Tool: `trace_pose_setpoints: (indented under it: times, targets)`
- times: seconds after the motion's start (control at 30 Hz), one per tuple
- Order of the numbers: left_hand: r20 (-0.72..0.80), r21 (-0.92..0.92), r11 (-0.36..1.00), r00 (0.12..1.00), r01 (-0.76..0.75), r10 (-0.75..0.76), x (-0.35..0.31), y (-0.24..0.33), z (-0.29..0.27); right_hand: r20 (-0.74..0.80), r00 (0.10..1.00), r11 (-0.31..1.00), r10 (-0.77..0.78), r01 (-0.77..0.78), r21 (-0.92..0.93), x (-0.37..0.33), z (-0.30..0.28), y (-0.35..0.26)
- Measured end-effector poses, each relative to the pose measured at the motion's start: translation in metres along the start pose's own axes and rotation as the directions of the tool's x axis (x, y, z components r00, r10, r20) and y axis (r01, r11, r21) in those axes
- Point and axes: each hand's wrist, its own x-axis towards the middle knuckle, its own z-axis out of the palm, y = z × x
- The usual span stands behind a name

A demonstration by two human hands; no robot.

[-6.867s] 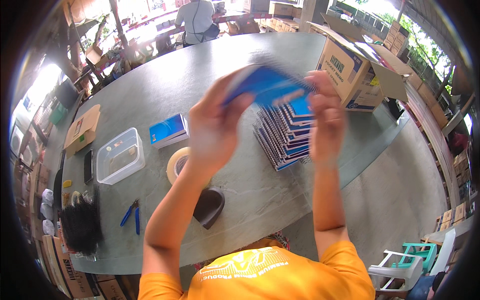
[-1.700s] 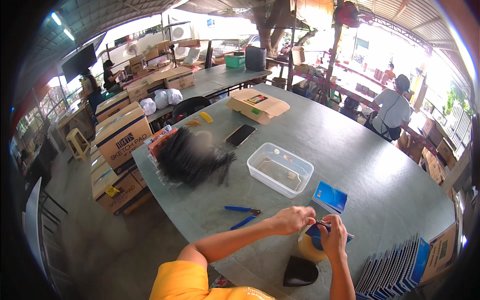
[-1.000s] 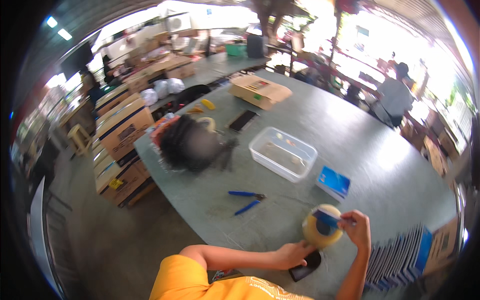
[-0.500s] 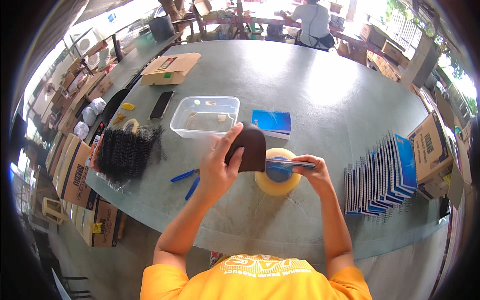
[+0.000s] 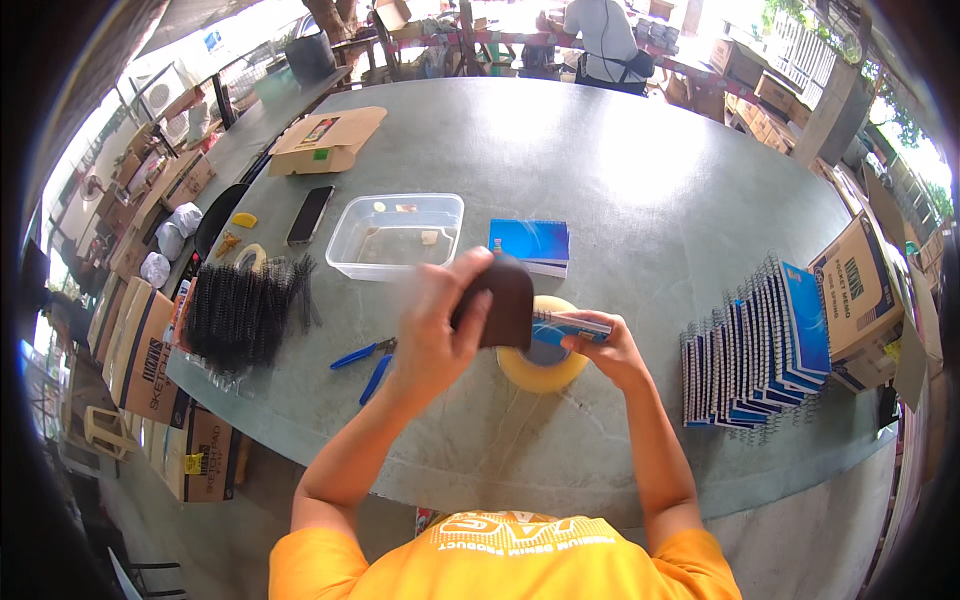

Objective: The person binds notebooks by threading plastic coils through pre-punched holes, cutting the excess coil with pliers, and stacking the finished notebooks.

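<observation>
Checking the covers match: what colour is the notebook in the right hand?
Blue; the notebook in the right hand shows best in the head view.

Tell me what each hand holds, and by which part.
Left hand: dark rounded block, by its left side. Right hand: blue notebook, near its right end.
</observation>
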Motion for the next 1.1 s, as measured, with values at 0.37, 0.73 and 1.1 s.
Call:
trace_pose_setpoints:
  times: [0.37,0.73,1.1]
  targets:
    - [0.266,-0.072,0.997,0.964,0.009,0.010,-0.017,0.011,0.036,0.036,0.999,0.989,0.007,-0.001,-0.147,0.003,-0.001,0.002]
    - [0.248,-0.164,0.986,0.968,0.001,0.040,-0.013,0.015,0.052,0.057,0.993,0.915,-0.104,0.119,-0.385,0.000,-0.011,0.016]
    - [0.496,-0.142,0.989,0.862,-0.038,0.104,-0.081,0.024,0.050,-0.024,0.983,0.972,-0.180,0.174,-0.155,0.003,0.010,0.004]
